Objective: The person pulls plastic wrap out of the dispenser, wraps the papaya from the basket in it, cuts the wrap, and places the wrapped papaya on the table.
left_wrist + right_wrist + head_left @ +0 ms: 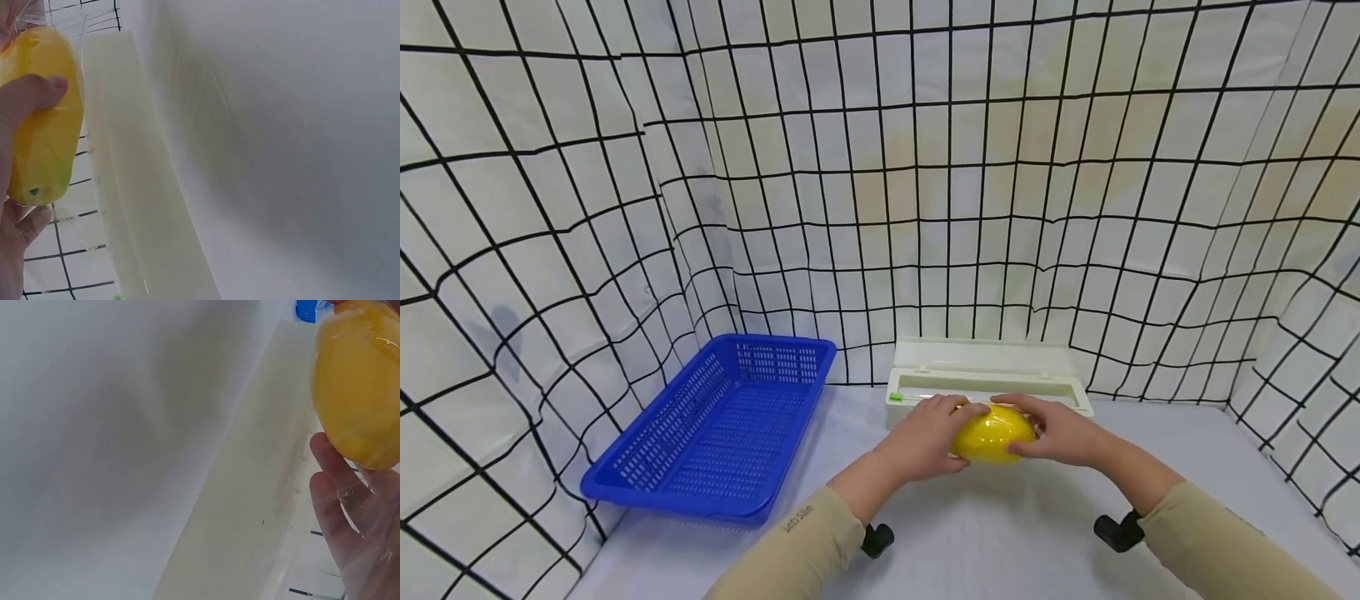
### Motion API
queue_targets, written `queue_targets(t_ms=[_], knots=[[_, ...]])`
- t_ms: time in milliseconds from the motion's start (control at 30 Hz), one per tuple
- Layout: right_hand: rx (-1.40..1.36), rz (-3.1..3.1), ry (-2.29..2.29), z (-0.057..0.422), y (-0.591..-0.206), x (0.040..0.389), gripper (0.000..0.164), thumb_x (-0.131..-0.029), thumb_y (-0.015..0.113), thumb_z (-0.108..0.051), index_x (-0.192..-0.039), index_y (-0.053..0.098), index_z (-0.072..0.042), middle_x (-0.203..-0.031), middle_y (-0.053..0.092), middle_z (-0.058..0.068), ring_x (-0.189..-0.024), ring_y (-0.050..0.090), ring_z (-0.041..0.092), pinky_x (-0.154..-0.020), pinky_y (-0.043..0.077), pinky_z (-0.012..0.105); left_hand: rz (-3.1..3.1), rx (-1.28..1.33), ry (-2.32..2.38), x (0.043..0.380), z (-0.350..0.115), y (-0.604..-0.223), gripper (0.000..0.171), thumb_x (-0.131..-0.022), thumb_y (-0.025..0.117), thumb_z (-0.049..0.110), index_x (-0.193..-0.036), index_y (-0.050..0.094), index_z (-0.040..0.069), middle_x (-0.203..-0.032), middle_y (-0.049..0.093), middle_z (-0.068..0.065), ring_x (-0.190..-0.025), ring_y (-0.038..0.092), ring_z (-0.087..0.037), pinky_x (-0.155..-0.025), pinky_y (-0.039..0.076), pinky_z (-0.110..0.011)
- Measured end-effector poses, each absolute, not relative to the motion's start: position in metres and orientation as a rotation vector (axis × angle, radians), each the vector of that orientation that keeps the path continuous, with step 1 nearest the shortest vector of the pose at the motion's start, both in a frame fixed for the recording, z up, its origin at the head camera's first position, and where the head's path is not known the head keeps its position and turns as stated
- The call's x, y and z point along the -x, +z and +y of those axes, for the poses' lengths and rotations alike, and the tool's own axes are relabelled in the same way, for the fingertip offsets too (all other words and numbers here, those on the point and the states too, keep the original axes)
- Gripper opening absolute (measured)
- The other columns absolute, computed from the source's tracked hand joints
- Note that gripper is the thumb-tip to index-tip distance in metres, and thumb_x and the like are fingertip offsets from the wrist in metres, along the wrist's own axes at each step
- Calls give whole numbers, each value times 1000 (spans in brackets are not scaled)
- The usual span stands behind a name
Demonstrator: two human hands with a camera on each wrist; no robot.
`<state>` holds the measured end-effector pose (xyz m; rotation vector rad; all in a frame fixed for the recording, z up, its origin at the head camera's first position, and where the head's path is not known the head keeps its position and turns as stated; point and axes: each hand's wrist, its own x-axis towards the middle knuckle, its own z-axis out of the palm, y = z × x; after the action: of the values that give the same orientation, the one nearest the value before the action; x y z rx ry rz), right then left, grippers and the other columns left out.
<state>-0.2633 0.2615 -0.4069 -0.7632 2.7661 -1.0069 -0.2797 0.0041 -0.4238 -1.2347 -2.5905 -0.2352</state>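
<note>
Two hands (925,437) grip a yellow object (991,435) by the box's (985,377) edge, blue basket (681,502) apart.

We find the head view bright and evenly lit, apparently from above, with small white glints on the yellow object (992,435) and a soft, diffuse shadow on the worktop (1000,542) below it. Towards the edges, wide-angle distortion bows the dark lines of the grid backdrop (970,196). We see both wrist views dimmer and greyer, softly focused, with broad blurred shadows and pale glare on clear film (67,17).
</note>
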Motion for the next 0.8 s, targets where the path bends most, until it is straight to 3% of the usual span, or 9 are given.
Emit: queue_targets(t_ms=[133,267,467,567,800], knots=[[747,2784,-960,265,-403,264,74,-86,74,-45,-150,43,-22,-126,62,5,-98,57,19,-79,50,35,-2604,1235,-255,282,4,-421,75,-80,80,39,-144,44,28,-131,51,0,-114,51,-19,-100,44,-36],[716,2825,-1004,273,-398,264,77,-87,74,-45,-151,40,-19,-138,54,13,-112,58,28,-90,49,49,-2642,1216,-284,283,3,-419,76,-79,80,39,-145,44,29,-132,52,1,-116,51,-18,-101,43,-37],[736,3024,-1003,276,-393,256,84,-79,78,-55,-149,43,-27,-144,49,5,-123,52,32,-95,46,60,-2666,1209,-294,285,1,-416,77,-79,79,41,-146,43,29,-134,53,3,-116,51,-17,-103,41,-36],[851,3081,-859,265,-394,251,91,-73,79,-62,-150,41,-31,-149,45,2,-128,49,33,-96,45,61,-2654,1212,-292,286,1,-414,79,-79,80,42,-146,42,28,-133,54,3,-115,51,-16,-102,42,-36],[933,3129,-719,251,-408,255,89,-72,88,-43,-148,45,-27,-145,49,5,-121,55,31,-96,49,53,-2640,1211,-253,289,3,-409,83,-80,79,45,-150,38,26,-139,53,4,-121,51,-17,-106,42,-37]])
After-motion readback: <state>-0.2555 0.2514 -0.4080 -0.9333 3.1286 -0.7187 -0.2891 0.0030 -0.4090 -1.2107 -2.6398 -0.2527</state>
